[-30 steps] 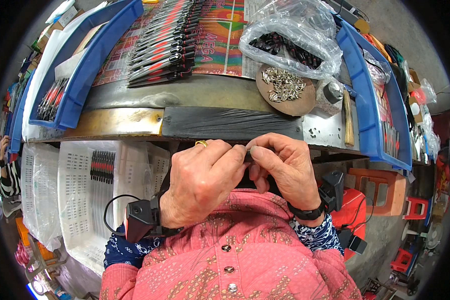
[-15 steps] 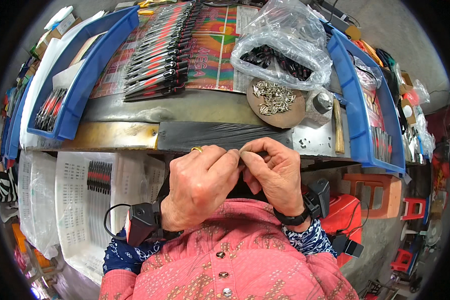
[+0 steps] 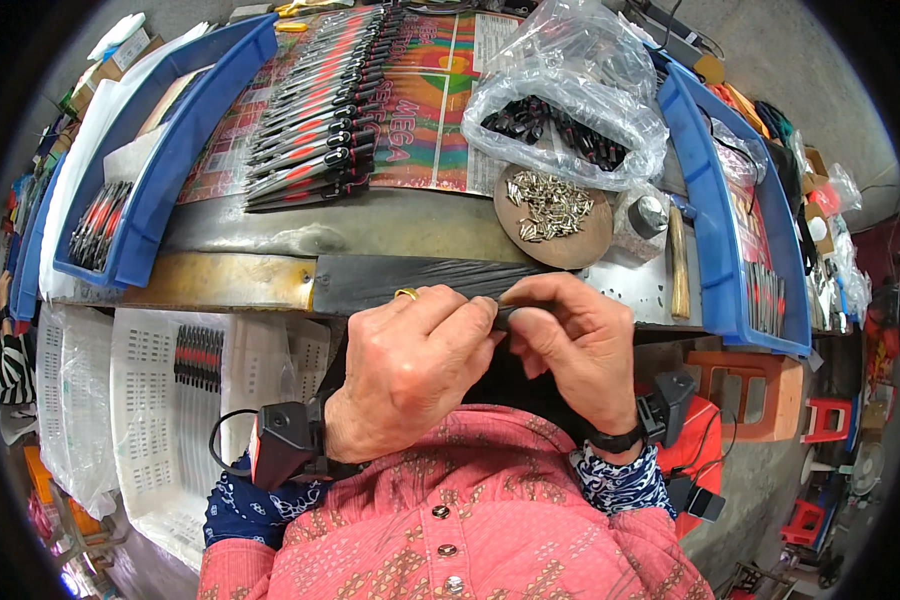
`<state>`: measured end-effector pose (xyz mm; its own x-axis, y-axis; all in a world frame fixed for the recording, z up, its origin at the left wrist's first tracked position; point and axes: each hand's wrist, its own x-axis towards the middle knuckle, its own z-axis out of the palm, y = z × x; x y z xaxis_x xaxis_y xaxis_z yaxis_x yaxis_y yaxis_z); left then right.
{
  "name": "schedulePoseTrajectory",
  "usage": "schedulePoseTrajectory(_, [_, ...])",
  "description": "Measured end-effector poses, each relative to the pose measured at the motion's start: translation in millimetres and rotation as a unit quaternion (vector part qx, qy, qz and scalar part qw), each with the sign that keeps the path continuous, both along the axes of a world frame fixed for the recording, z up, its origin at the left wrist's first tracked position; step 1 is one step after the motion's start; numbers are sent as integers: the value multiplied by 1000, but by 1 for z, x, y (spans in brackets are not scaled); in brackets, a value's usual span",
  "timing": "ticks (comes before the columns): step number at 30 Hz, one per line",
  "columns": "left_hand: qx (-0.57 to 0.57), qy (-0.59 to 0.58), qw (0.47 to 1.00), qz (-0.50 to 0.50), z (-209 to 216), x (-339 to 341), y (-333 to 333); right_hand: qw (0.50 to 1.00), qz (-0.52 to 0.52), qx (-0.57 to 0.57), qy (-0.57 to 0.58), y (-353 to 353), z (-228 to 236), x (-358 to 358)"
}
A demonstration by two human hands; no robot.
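My left hand (image 3: pixel 410 360), with a gold ring on one finger, is closed in a pinch just in front of the table's near edge. Its fingertips meet those of my right hand (image 3: pixel 575 345), whose thumb and forefinger are pinched too. A small dark piece (image 3: pixel 504 312) shows between them; the fingers hide most of it, so its kind is unclear. Beyond my right hand lies a brown round disc (image 3: pixel 592 243) heaped with small silver metal pins (image 3: pixel 548 205). Behind the disc, a clear plastic bag (image 3: pixel 610 90) holds many small black parts (image 3: pixel 555 130).
Slim black, grey and red pieces (image 3: pixel 315 120) lie stacked in a long row on printed sheets. Blue bins (image 3: pixel 185 140) (image 3: pixel 705 200) flank the table. A wooden handle (image 3: pixel 679 265) lies at right. Below left stands a white basket (image 3: pixel 150 420); an orange stool (image 3: pixel 760 395) stands lower right.
Both hands have shifted slightly to the right, still pinching together. The right hand has turned a little, its thumb and forefinger farther from the palm of the left.
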<state>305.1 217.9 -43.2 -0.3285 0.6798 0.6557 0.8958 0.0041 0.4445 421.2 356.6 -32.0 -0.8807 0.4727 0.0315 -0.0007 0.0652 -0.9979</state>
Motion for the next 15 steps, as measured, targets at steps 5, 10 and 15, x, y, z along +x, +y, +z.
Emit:
schedulePoseTrajectory(5, [-6,-11,1000,6,1,-11,0,893,-94,437,55,30,-1,-9])
schedulePoseTrajectory(10, [-30,-17,999,32,-1,-14,-4,820,-114,559,48,43,-12,-17])
schedulePoseTrajectory(15, [-40,-34,998,31,-2,-14,-5,817,-114,565,32,45,-21,-17])
